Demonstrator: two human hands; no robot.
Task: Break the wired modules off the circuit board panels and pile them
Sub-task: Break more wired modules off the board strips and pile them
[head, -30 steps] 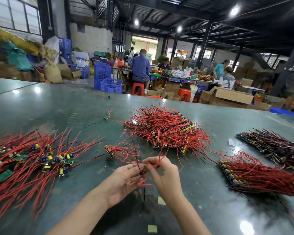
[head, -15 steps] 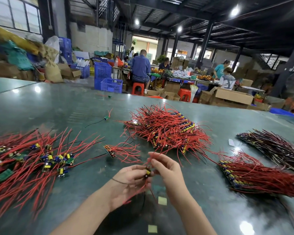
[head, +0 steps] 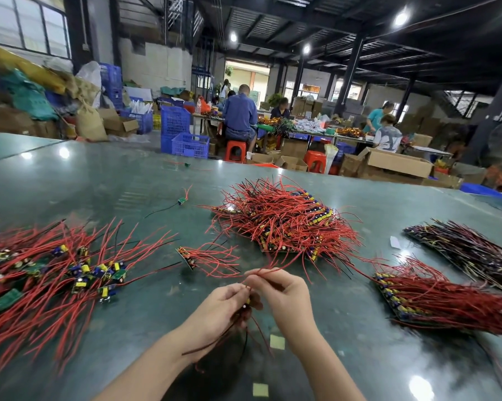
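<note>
My left hand (head: 221,306) and my right hand (head: 283,293) meet above the dark green table (head: 99,180), both pinching a small strip of wired modules (head: 247,302) between them. Its red and black wires trail down under my left wrist and up past my right fingers. A short panel strip (head: 187,257) with red wires lies just beyond my hands. The pile of separated modules (head: 59,273), blue, yellow and green parts on red wires, spreads at the left.
A big heap of wired panels (head: 284,224) lies ahead at centre. Another stack (head: 435,296) sits at the right, with a darker stack (head: 475,253) behind it. One loose module (head: 182,200) lies farther back. People work at tables beyond the far edge.
My hands have drawn closer together and lower over the strip. The red wires now stick up past my right fingers.
</note>
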